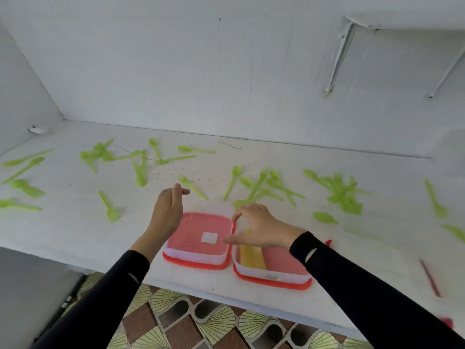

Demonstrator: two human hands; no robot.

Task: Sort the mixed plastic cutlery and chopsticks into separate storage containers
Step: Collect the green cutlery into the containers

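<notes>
Two translucent square containers with red bases stand side by side near the counter's front edge. The left container (196, 256) shows only a white square on its floor. The right container (273, 276) holds a yellow strip (251, 256). My left hand (168, 210) hovers with relaxed fingers at the left container's far left corner and holds nothing. My right hand (260, 229) is spread above the right container's far left corner, fingers loosely bent, nothing visibly in it. Green plastic spoons and forks (266, 187) lie scattered on the counter behind.
The white counter (75, 235) meets a white wall at the back. More green cutlery lies in piles at the right (344, 195) and the left (141, 170). A red stick (430, 278) lies at the right front. A patterned floor (201, 323) shows below the counter edge.
</notes>
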